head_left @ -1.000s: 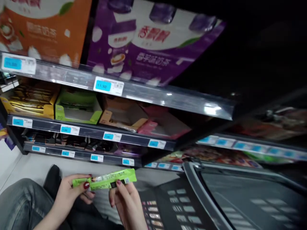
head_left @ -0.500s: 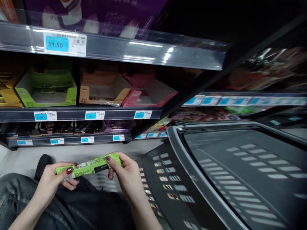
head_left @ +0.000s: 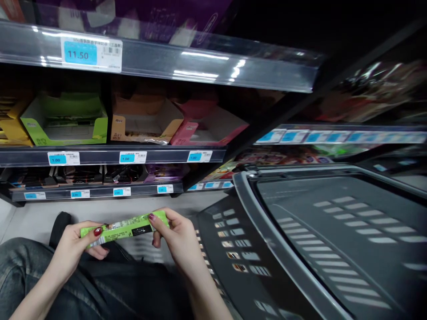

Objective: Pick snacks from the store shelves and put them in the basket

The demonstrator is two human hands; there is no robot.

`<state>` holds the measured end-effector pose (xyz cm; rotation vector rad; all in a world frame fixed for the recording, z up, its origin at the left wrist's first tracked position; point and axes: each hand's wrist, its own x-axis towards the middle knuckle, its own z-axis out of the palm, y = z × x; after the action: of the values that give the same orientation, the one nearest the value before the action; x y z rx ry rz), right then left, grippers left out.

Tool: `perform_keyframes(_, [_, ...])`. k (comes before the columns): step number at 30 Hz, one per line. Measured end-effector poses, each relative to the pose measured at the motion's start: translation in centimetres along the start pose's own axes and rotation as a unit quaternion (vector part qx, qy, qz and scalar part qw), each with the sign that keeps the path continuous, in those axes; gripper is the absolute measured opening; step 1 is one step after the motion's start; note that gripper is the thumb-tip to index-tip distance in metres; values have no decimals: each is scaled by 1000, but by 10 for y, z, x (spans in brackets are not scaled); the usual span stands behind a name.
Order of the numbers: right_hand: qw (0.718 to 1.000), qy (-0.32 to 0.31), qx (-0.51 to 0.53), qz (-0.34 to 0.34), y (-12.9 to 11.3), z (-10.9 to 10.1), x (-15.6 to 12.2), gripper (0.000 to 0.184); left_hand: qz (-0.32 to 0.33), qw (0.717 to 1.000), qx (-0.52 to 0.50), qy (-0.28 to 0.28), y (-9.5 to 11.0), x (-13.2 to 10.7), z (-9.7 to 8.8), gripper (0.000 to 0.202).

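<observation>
A long, narrow green sachet (head_left: 122, 230) with small print, a barcode and a black patch is stretched level between my two hands. My left hand (head_left: 76, 240) pinches its left end, thumb on top. At the right end, my right hand (head_left: 175, 229) grips it between thumb and fingers. The sachet's ends are partly covered by my fingers. Beyond my hands, on the shelf, stands an open green display box (head_left: 63, 120) with a few similar green packs lying low inside.
An orange box (head_left: 140, 120), a pink box (head_left: 203, 126) and a yellow box (head_left: 13, 124) share that shelf (head_left: 100, 155). Below is a lower shelf of dark packs. A grey shopping basket (head_left: 247, 213) with slotted walls stands close on my right. My bent knees are beneath my hands.
Both hands still hold the green sachet, which is tilted slightly more face-up. The view has shifted a little, so the shelves sit slightly higher in it.
</observation>
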<state>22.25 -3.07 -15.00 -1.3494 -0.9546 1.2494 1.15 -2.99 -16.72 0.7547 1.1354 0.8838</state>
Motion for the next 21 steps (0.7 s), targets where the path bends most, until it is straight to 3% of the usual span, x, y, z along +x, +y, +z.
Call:
perform_keyframes(3, [999,-25,36,-20,0,-5,1,19,37,999,-2,0,-2,2,-3,33])
perform_keyframes(6, [994,-64,55,-65,-2,-12,0,8,137,989,39,34,-3,1,-7,24])
perform_keyframes(10, [985,-109,20,-132,-9,-21,-4,13,321,936,139,48,-4,-3,-13,19])
perform_keyframes(13, [978,-126,-21,-167,-14,-24,-7,12,406,893,190,40,-5,-8,-17,24])
perform_keyframes(21, [976,-97,-64,-185,-16,-26,-9,13,453,855,248,44,-3,-15,-22,37])
